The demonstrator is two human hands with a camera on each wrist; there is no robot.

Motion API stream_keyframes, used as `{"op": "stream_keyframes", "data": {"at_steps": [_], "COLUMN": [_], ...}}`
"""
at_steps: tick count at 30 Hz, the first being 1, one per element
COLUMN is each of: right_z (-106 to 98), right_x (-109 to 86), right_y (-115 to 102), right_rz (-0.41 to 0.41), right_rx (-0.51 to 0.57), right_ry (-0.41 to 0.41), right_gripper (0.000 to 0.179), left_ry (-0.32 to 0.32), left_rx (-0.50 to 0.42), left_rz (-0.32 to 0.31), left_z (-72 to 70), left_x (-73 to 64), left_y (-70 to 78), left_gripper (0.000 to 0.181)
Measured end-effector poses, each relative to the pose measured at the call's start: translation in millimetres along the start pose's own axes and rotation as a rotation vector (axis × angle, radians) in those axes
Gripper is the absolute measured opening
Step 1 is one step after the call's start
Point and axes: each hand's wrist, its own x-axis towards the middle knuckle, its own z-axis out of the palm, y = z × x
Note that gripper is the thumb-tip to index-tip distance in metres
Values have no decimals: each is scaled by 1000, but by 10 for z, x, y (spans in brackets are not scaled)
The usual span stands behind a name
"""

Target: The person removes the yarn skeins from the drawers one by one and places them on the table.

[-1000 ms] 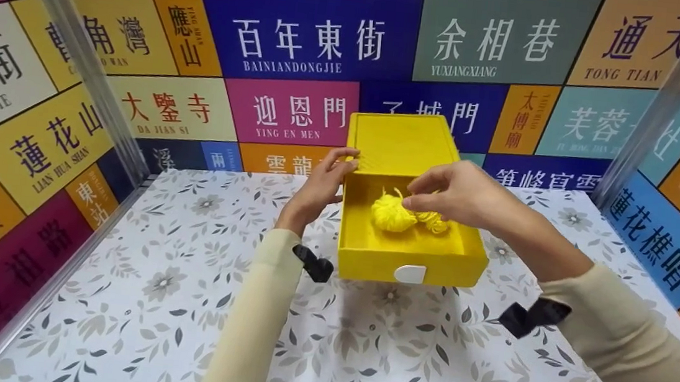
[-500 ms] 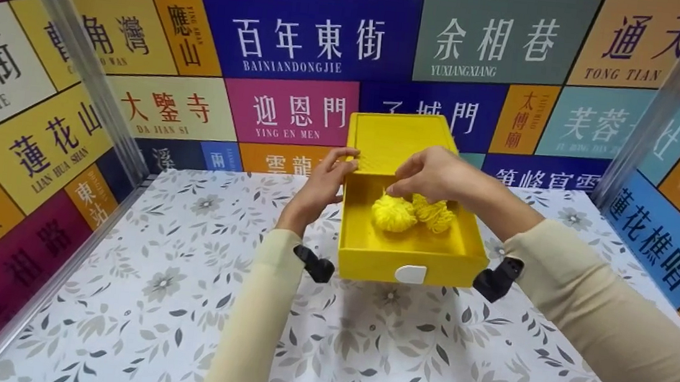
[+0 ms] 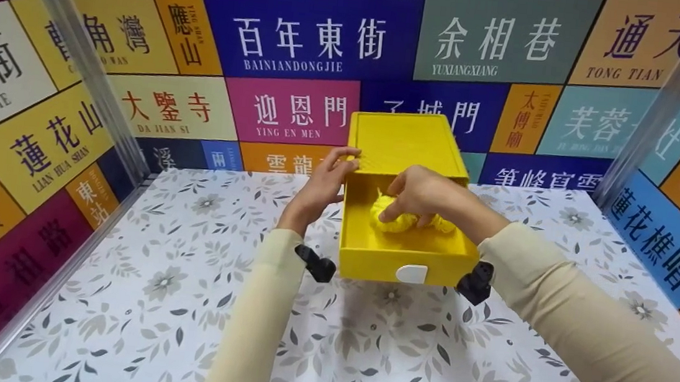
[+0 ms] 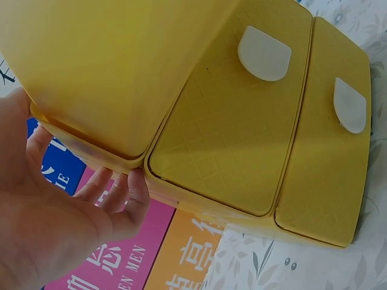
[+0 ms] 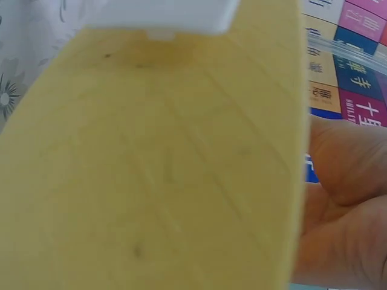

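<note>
Right fingers (image 3: 392, 210) dropped onto yarn (image 3: 400, 225), with room before the drawer rim (image 3: 371, 251)

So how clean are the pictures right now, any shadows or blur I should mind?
Head view: bright and even, a soft shadow on the tablecloth beneath the open drawer; the right hand partly hides the yellow yarn bundles. Left wrist: dimmer, closed drawer fronts fairly readable. Right wrist: the open drawer fills most of the frame, out of focus, its white handle cropped.
</note>
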Motion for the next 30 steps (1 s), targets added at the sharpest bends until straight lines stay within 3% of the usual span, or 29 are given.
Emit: {"op": "stream_keyframes", "data": {"at_steps": [12,23,30], "right_z": [88,-162,-374], "right_x": [48,-37,-155], "right_y": [24,145,291], "right_rz": [-19,-88,-143], "right_rx": [-32,69,67], "right_ry": [-40,-6,59], "right_gripper": [66,65,65], "left_ry": [-2,-16,-5], "left_rx": [-2,6,10], "left_rz": [-13,0,0], "left_z": [6,-14,-5], "left_x": [10,3,18], "left_y": [-3,5,-7], "left_gripper": [32,31,31]}}
